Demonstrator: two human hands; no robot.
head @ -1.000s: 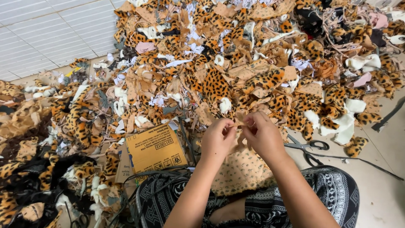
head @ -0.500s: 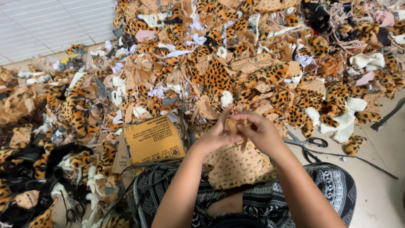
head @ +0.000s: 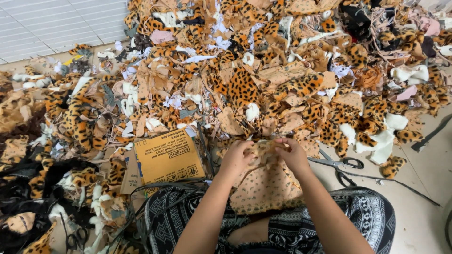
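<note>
Hands: left hand (head: 238,157) and right hand (head: 293,154) meet near the middle of the view, close together over one piece of cloth.
Left hand: fingers curled shut, pinching the top edge of the tan spotted fabric (head: 266,188).
Right hand: fingers bent and closed on the same top edge, just right of the left hand.
Fabric: tan with small dark spots, bunched between the hands at the top, its lower part hanging onto the lap.
Lap: black-and-white patterned trousers (head: 362,216) at the near edge, under the fabric.
Scissors: black-handled scissors (head: 341,162) lie on the floor just right of the right hand, apart from it.
Box: flattened yellow cardboard box (head: 168,157) lies left of the left hand, near it.
Pile: heap of leopard-print scraps (head: 263,70) fills the far side and spreads to the left, mixed with white and pink bits.
Floor: pale floor (head: 423,188) shows at the right.
</note>
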